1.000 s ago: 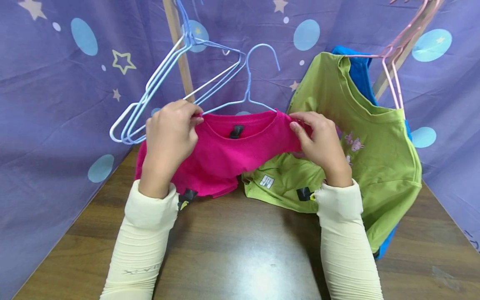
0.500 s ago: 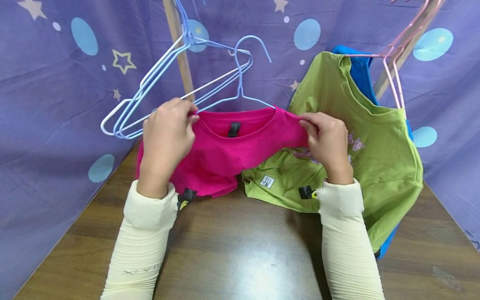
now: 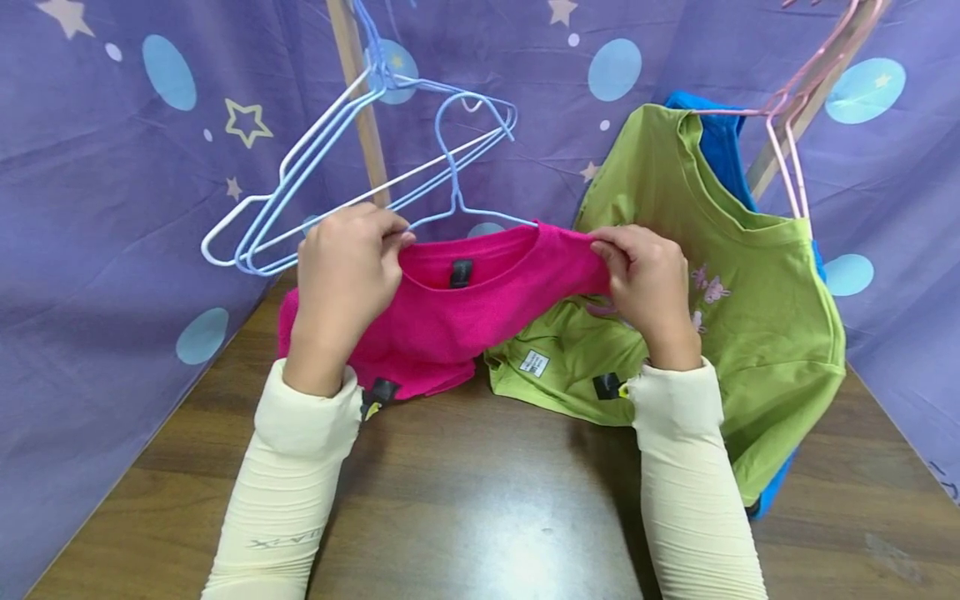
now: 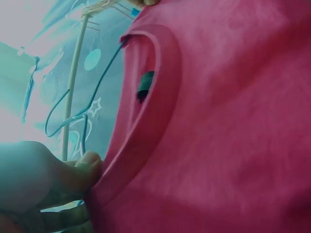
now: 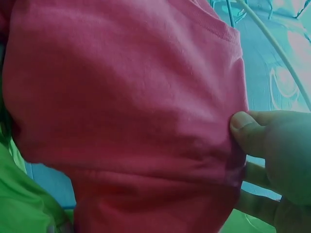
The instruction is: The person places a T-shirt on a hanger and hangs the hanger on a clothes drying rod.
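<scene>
A bright pink T-shirt (image 3: 480, 312) is held up by both hands, with a blue wire hanger (image 3: 456, 179) inside it. The hanger's hook and upper arms stand out of the neck opening, where a black label shows; its lower part is hidden in the cloth. My left hand (image 3: 347, 279) pinches the shirt at the left end of the collar, close to the hanger's arm. In the left wrist view, the thumb (image 4: 87, 167) presses on the neckband (image 4: 167, 92). At the opposite shoulder, my right hand (image 3: 651, 279) pinches the fabric between thumb (image 5: 243, 121) and fingers.
Several blue and white hangers (image 3: 318, 137) hang from a wooden post (image 3: 366, 125) at the back left. A green shirt (image 3: 757, 308) and a blue garment (image 3: 723, 154) hang at right on pink hangers (image 3: 787, 167). Below is a brown wooden table (image 3: 480, 483); a patterned purple curtain (image 3: 225, 75) stands behind.
The held hanger's hook has shifted left and, since half a second ago, lower. The collar has dropped slightly. Both hands keep their pinch; the right hand has moved slightly outward over the second.
</scene>
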The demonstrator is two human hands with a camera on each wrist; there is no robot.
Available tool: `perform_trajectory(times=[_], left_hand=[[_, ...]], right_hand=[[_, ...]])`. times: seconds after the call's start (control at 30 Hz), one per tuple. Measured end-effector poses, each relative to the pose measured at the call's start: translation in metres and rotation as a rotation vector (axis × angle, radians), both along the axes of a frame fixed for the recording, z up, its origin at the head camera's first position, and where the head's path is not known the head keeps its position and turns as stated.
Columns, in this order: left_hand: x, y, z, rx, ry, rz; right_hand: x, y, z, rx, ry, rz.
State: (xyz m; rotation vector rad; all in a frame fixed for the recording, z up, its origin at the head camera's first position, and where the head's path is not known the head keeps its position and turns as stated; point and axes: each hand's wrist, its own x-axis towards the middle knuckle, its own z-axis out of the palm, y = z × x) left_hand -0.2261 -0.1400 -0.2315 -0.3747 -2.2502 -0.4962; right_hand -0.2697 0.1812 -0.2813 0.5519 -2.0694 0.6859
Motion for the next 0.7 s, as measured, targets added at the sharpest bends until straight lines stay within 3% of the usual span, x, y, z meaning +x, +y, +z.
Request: perform_trajectory(times=[0.13, 0.33, 0.5, 0.7], left_hand=[[0.0007, -0.0027, 0.0017, 0.032, -0.005, -0.001], [-0.0005, 0.0004, 0.0005, 0.037, 0.032, -0.027], [-0.0016, 0.0027, -0.0013, 0.029, 0.053, -0.044], [-0.0013, 0.0058, -0.0032, 0.034, 0.082, -0.036]], right_hand=[[-0.0007, 0.0042, -0.0002, 0.000, -0.011, -0.027], [-0.0016, 0.0088, 0.0004, -0.010, -0.008, 0.000], [-0.0003, 0.0093, 0.0022, -0.002, -0.055, 0.018], [0.0028, 0.0062, 0.0048, 0.018, -0.074, 0.021]])
